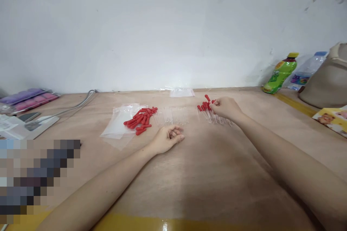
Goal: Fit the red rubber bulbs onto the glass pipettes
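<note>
My left hand (168, 138) rests palm up on the wooden table (206, 173), fingers loosely curled, with nothing visible in it. Just beyond it lies a row of clear glass tubes (173, 116), and to their left a pile of red rubber bulbs (141, 119). My right hand (223, 107) is closed on a dropper with a red bulb (207, 97), held over a row of finished droppers (214, 114) with red tops.
Clear plastic bags (119, 124) lie under and left of the bulbs, another (181, 92) by the wall. A green bottle (280, 73), a water bottle (306, 70) and a beige bag (329, 79) stand at the right. Trays and a cable (78, 106) are at the left.
</note>
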### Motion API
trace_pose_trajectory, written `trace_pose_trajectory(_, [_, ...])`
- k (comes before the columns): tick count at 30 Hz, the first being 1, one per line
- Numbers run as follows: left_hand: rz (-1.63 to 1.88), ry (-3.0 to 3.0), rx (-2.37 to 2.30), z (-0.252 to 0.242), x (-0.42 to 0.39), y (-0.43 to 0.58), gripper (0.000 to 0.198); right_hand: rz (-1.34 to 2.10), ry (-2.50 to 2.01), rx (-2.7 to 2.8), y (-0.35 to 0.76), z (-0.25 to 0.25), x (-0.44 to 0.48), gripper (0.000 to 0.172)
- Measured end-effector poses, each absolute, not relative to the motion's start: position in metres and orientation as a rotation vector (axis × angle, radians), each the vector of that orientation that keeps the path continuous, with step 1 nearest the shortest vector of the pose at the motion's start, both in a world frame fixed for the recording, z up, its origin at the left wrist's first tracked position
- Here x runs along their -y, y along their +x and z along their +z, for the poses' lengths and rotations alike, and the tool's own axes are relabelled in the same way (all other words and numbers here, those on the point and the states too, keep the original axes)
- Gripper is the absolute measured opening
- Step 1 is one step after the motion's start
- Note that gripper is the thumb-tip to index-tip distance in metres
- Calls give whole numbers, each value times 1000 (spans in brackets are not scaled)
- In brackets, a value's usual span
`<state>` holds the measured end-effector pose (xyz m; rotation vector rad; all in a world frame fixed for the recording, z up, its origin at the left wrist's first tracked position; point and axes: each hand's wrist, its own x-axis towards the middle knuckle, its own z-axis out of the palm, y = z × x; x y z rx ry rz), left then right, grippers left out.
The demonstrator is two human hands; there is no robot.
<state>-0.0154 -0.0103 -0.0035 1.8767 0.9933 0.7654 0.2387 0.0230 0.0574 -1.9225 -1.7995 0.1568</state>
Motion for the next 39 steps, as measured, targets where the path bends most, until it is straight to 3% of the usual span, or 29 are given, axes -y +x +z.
trace_pose_trajectory(7, [737,1886,-1020,0,14,-15,34,-88,-2177,1767,232,38,-36,26])
trace_pose_trajectory(13, [719,1897,-1027,2,15,-14,32,-68,-2271,1797,238,36,-37,29])
trace_pose_trajectory(23, [749,1932,-1003,3,15,-13,31,-188,-2109,1937,213,32,-33,38])
trace_pose_trajectory(28, [742,1991,-1044,1,17,-12,30,-156,-2185,2040,191,26,-43,29])
trace_pose_trajectory(35, [852,2553,-1311,19,14,-22,16,-147,-2231,2099,182,14,-55,25])
trace_pose_trajectory(39, [639,2687,-1600,43,-7,-49,12,-384,-2034,2128,190,13,-33,29])
